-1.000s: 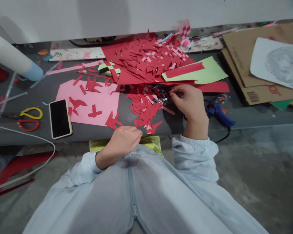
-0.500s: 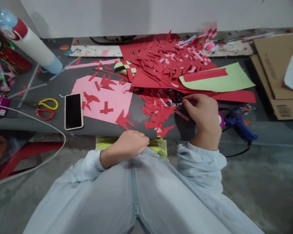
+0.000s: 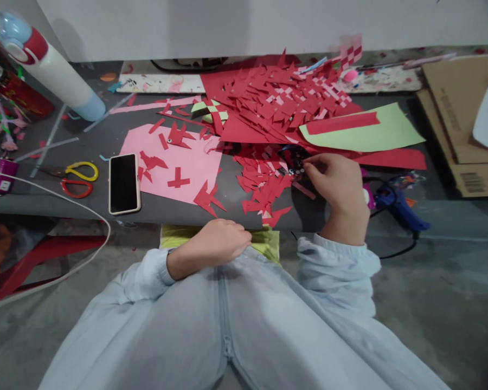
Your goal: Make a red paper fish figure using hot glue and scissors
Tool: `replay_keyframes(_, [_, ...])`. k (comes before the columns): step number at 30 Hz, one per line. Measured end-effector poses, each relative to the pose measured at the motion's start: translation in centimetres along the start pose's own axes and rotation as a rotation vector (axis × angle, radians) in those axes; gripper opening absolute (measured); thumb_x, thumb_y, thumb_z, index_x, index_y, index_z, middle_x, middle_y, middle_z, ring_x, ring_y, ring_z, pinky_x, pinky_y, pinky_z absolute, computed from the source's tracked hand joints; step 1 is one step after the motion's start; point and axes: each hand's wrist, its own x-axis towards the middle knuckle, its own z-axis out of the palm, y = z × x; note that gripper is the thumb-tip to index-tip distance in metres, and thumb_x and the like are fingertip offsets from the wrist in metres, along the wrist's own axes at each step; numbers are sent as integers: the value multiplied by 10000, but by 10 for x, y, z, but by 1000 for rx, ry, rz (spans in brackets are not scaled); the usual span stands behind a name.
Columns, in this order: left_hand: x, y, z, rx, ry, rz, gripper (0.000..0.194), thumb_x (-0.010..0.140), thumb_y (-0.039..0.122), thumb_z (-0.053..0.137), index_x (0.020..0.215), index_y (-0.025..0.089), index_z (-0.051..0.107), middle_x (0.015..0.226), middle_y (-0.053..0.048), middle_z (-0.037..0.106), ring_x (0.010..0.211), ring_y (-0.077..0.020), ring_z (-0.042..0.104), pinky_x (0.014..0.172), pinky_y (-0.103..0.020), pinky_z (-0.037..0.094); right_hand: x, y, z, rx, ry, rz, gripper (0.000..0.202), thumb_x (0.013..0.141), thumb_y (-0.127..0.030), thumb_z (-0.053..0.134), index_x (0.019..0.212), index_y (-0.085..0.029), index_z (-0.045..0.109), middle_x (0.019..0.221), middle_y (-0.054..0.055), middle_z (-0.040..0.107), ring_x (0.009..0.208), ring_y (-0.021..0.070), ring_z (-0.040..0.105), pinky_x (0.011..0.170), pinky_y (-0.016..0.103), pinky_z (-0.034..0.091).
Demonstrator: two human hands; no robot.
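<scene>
My right hand (image 3: 339, 181) reaches over the table, thumb and forefinger pinched at the right edge of a dark clear packet (image 3: 293, 162) of small black-and-white pieces that look like googly eyes. Anything between the fingertips is too small to make out. Below the table edge, my left hand (image 3: 211, 241) rests against my lap with its fingers curled together and nothing visible in them. Red paper scraps (image 3: 264, 187) lie left of the packet. On a pink paper sheet (image 3: 146, 142) sit cut red shapes, one a fish-like piece (image 3: 179, 135) with a googly eye.
A phone (image 3: 124, 184), scissors (image 3: 79, 179) and a white bottle (image 3: 65, 81) stand or lie at left. Behind the packet are piled red paper cuttings (image 3: 268, 97) and a light green sheet (image 3: 390, 132). A blue glue gun (image 3: 402, 208) and cardboard (image 3: 463, 114) are at right.
My right hand stays at the packet, with only a slight shift of the fingers. The left hand is nearly still; the whole view has moved a little.
</scene>
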Motion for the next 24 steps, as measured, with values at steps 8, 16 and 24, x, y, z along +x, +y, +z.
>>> replay_keyframes(8, [-1, -1, -2, 3, 26, 16, 301, 1032, 271, 446, 975, 171, 724, 944, -55, 753, 893, -201, 705, 772, -321, 490, 4, 2, -5, 5, -6, -9, 250, 836, -269, 504, 927, -223, 733, 1025, 183, 778, 931, 345, 680, 769, 421, 449])
replay_keyframes(16, [4, -2, 2, 4, 36, 43, 300, 1029, 257, 444, 966, 170, 724, 927, -59, 750, 882, -201, 700, 777, -323, 486, 12, -1, -10, -2, -46, -17, 349, 773, -185, 480, 946, -195, 783, 866, 163, 777, 731, 279, 631, 689, 377, 418])
replay_keyframes(24, [8, -2, 3, 36, -18, 22, 282, 1025, 255, 459, 989, 177, 728, 941, -45, 755, 894, -202, 707, 770, -320, 488, 26, -2, -13, 8, -43, -26, 404, 788, -151, 481, 1069, -158, 771, 1061, 186, 780, 913, 306, 680, 796, 389, 459])
